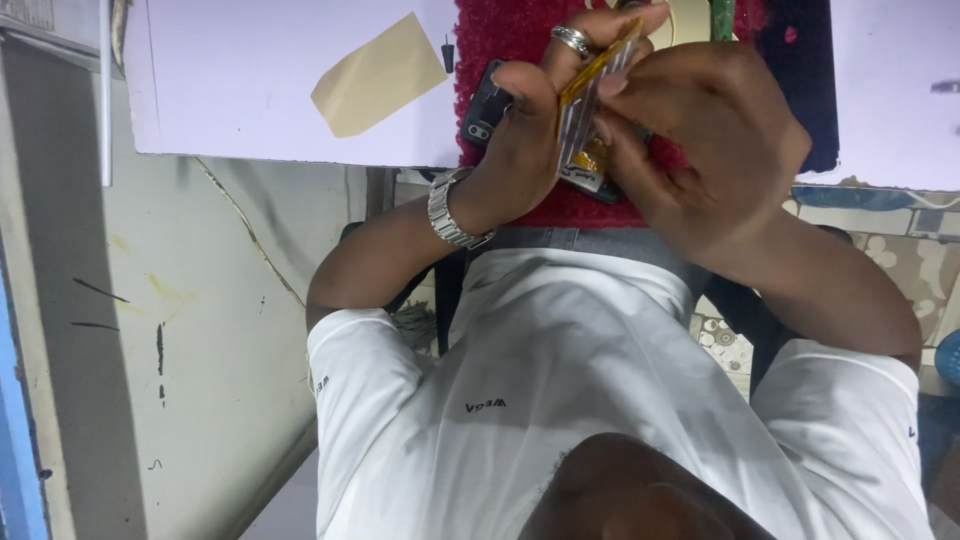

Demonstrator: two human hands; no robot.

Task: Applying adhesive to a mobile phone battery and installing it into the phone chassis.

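Observation:
My left hand [525,130], with a ring and a metal watch [452,212], grips a dark phone [484,106] held on edge over a red fuzzy mat [505,35]. My right hand [705,140] pinches a thin yellow and clear flat part [592,82] that stands up from the phone's body, with the thumb pressed on its side. A second dark piece with a label [588,178] shows under the hands. Both hands touch each other around the phone.
A white tabletop [250,90] carries a tan piece of paper [380,75] and a small dark bit [447,52]. A green strip [722,15] lies at the top edge. A cracked pale wall [200,300] is on the left; patterned floor [900,260] is on the right.

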